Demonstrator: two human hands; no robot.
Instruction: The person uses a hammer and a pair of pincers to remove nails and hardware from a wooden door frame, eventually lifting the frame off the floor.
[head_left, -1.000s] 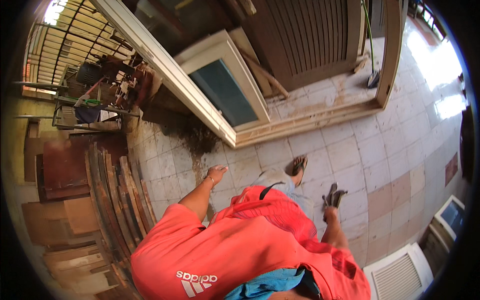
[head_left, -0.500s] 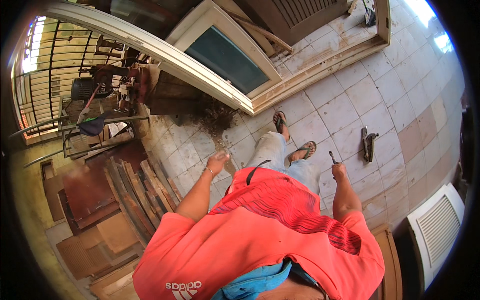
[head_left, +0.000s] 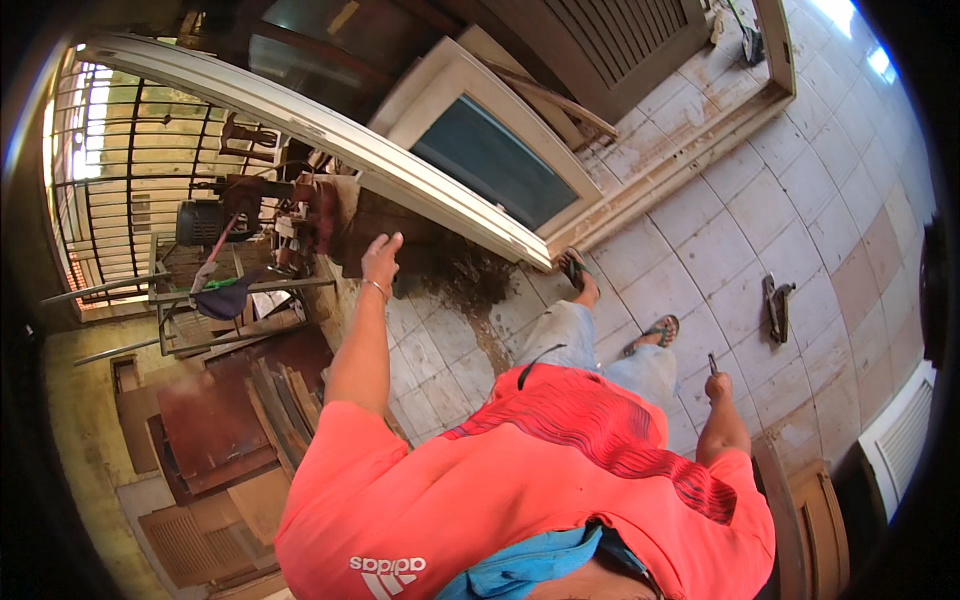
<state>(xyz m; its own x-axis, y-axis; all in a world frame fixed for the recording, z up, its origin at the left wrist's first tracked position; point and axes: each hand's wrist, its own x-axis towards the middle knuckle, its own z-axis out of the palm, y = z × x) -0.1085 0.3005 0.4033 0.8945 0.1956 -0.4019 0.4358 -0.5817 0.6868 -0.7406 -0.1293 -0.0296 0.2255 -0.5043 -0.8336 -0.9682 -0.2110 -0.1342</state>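
My left hand (head_left: 380, 264) is raised ahead of me, fingers stretched and apart, holding nothing. Near it runs the long pale edge of a wooden frame (head_left: 430, 170); I see a gap between them. Low at my right side, my right hand (head_left: 719, 386) is closed round a slim, dark hand tool (head_left: 712, 364) whose tip points forward. Its exact kind is too small to make out. Ahead and to the right of that hand, a dark metal tool resembling a hand plane (head_left: 776, 308) lies on the tiled floor (head_left: 700, 255).
A motor-driven machine (head_left: 215, 220) stands on a metal stand at the left, before a barred window (head_left: 125, 140). Stacked boards (head_left: 285, 405) lean on the left. A glazed panel (head_left: 500, 165) lies beyond the frame; a white louvred shutter (head_left: 900, 440) stands at the right.
My left hand has moved forward and left, its arm stretching out. The view has shifted, and my feet have stepped slightly. The tool stays in my right hand.
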